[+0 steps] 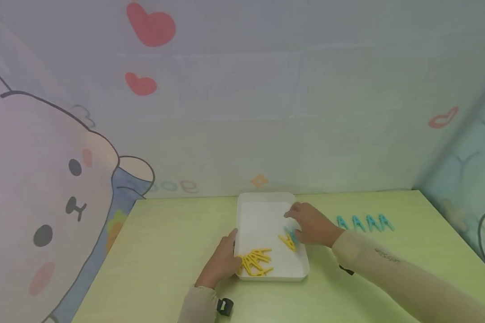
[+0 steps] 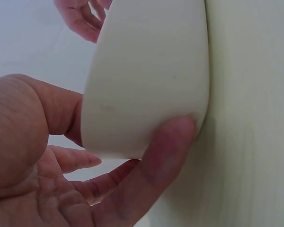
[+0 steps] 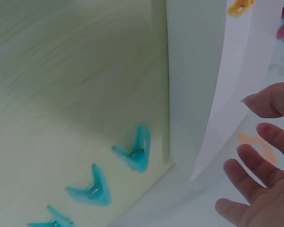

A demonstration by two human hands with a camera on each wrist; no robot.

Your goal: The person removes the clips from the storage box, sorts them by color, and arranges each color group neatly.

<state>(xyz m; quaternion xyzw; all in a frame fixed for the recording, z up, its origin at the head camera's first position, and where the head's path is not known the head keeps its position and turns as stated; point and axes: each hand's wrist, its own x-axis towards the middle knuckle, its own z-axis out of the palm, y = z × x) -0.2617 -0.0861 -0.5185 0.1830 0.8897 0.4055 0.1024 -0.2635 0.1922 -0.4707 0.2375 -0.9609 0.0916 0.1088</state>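
Observation:
A white tray [image 1: 262,217] lies on the table. At its near left corner my left hand [image 1: 223,258] grips the wall; in the left wrist view, digits of the left hand [image 2: 132,189] lie on both sides of the wall. Several yellow clothespins [image 1: 252,261] are bunched in that corner. Over the tray's right side is my right hand [image 1: 313,224], fingers spread and apart in the right wrist view. A blurred blue clothespin [image 1: 290,233] shows beside its thumb, overlapping a yellow clothespin [image 1: 287,242] in the tray.
Several blue clothespins [image 1: 370,223] stand in a row on the table [image 1: 178,233], right of the tray. Behind the table hangs a pale backdrop [image 1: 242,112] with hearts and a cartoon animal.

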